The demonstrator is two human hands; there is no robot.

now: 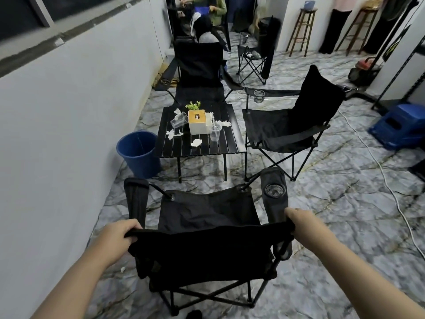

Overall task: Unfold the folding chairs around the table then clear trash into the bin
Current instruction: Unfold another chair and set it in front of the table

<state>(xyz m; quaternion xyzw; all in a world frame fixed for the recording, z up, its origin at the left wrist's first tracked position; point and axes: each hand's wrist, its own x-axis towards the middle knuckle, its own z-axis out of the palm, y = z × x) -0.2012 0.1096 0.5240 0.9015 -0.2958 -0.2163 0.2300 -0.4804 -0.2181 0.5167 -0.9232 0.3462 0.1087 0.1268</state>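
while left hand (119,236) and right hand (299,223) grip near chair (207,249) backrest, seemingly unfolded, facing table (197,146)

Both bare hands, left (119,236) and right (301,223), outstretched, fingers curled closed in grips.
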